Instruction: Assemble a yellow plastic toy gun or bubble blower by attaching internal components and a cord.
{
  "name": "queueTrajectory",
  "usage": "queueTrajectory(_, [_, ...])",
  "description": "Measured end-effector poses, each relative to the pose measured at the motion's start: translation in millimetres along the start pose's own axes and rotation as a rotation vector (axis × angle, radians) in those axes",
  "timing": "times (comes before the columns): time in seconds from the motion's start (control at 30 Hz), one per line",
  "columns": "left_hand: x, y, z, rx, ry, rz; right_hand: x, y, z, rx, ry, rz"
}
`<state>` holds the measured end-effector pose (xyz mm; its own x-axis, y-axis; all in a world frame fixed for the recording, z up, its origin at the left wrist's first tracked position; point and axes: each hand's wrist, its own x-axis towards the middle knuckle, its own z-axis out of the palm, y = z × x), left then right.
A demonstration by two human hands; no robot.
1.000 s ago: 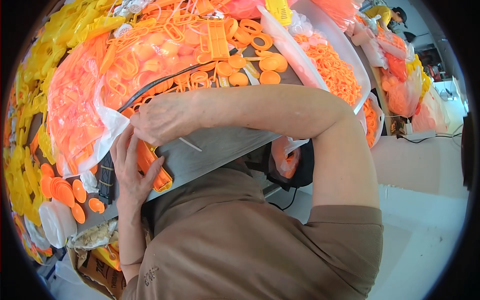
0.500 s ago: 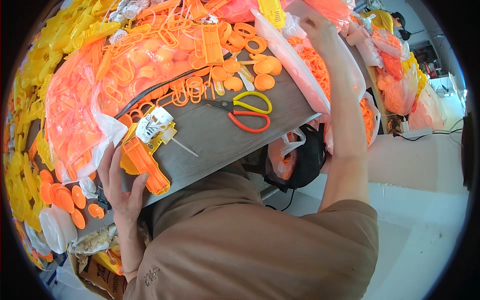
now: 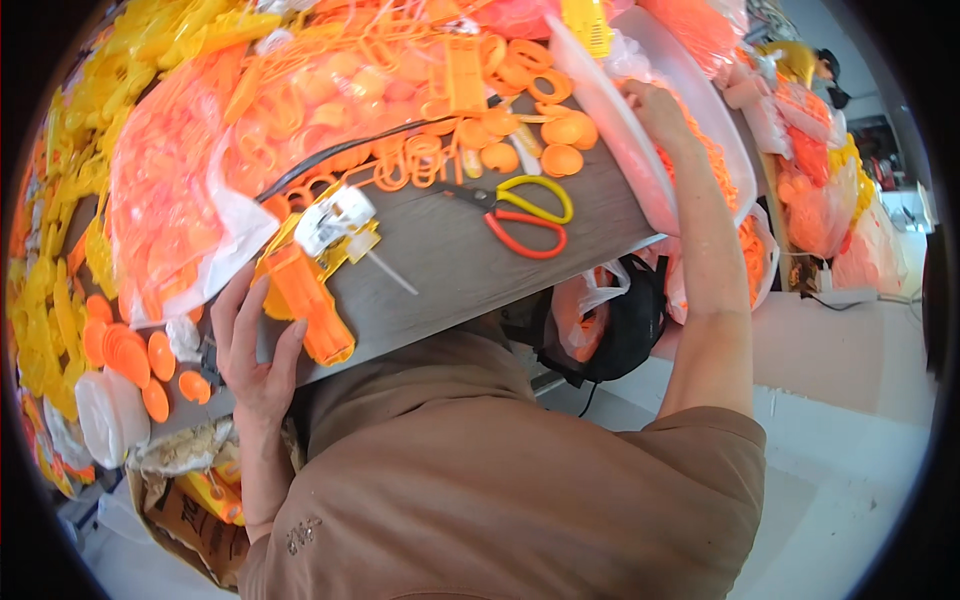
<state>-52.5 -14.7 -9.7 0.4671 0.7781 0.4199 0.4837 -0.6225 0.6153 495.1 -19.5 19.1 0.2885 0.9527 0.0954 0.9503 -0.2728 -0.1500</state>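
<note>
My left hand (image 3: 255,345) rests at the table's near edge, fingers apart. Its fingers and thumb lie around the lower left of an orange-and-yellow plastic toy shell (image 3: 307,305), apparently touching it. A white mechanism part (image 3: 335,220) with a thin pale strip sits at the shell's upper end. Over on the right, my right hand (image 3: 662,115) reaches into a translucent bin (image 3: 618,140) of small orange plastic pieces (image 3: 712,165). Its fingers curl down among them; the fingertips and anything between them are hidden. Scissors (image 3: 527,253) with one red and one yellow handle lie between my hands.
Bags of orange parts (image 3: 170,220) and a pile of yellow pieces (image 3: 45,320) cover the left and far side. A black cable (image 3: 330,155) crosses the parts. Orange discs (image 3: 130,355) lie at the left edge. A black bag (image 3: 640,315) hangs below the table edge.
My right hand has moved from the bin's far end nearer to me, down toward the orange pieces. The whole view has shifted slightly; my left hand stays beside the toy shell.
</note>
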Motion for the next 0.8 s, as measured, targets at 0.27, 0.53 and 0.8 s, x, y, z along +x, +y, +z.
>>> queueTrajectory(0.27, [10.8,5.7,-7.1,-0.071,0.164,0.056,8.1,46.1,-34.3,0.143,0.326,0.007])
queueTrajectory(0.53, [-5.4,26.7,7.7,-0.566,0.030,-0.145,-105.7,-231.6,-5.7,1.502,-0.267,-0.052])
queueTrajectory(0.8, [-0.8,37.7,25.4,-0.602,-0.010,-0.195,-146.7,-314.3,60.1,2.179,-0.710,0.240])
